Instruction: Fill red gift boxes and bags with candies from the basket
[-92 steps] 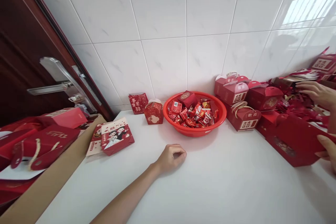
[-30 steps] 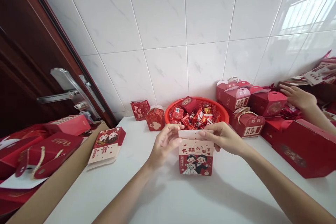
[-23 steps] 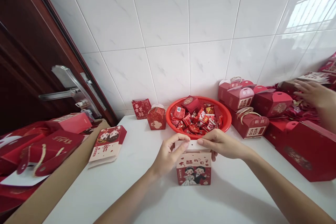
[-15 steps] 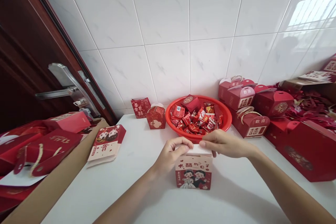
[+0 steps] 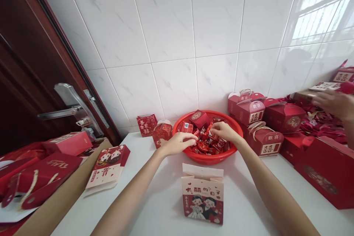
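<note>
A small paper box [image 5: 203, 201] with a printed couple stands upright on the white table, its top flaps raised. Behind it, a red plastic basket [image 5: 206, 159] holds wrapped candies [image 5: 203, 146] and a small dark red box [image 5: 199, 118]. My left hand [image 5: 178, 143] is at the basket's left rim, fingers apart, holding nothing. My right hand [image 5: 224, 131] reaches over the basket's right side, fingers bent down at the candies; whether it grips one is hidden.
Left are a carton [image 5: 62, 188] of red boxes and a flat printed box [image 5: 106, 166]. Red gift boxes [image 5: 267, 141] stand right. Another person's hand [image 5: 333, 103] is at the far right. A door handle [image 5: 59, 113] juts out left.
Both my hands have let go of the printed box's top and moved forward to the basket. Another person's hand has appeared at the far right. The view has tilted slightly.
</note>
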Action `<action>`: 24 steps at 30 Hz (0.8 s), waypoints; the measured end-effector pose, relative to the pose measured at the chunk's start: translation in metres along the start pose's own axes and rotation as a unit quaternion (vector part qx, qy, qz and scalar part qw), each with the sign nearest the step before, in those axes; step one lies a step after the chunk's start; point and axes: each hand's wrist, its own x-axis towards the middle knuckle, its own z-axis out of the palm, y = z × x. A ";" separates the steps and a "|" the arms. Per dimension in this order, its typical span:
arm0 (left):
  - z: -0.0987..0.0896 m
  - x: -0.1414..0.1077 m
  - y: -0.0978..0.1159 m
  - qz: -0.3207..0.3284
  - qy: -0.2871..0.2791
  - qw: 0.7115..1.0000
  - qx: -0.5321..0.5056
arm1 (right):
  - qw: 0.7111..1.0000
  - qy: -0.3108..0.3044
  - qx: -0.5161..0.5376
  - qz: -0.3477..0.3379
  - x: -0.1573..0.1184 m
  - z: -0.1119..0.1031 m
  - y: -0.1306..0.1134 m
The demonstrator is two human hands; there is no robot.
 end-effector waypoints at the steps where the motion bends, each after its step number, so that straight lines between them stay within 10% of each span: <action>1: 0.001 0.013 -0.004 -0.007 -0.015 0.998 0.057 | 0.999 -0.013 -0.045 -0.012 0.001 0.004 0.004; 7: 0.014 0.066 -0.021 -0.044 -0.109 0.956 0.269 | 0.973 -0.094 -0.207 -0.032 -0.001 0.009 0.012; 15: 0.030 0.073 -0.018 -0.081 -0.180 0.905 0.378 | 0.953 -0.105 -0.284 -0.022 -0.001 0.012 0.013; 24: 0.032 0.071 -0.018 -0.067 -0.157 0.937 0.304 | 0.950 -0.141 -0.280 -0.014 -0.005 0.012 0.008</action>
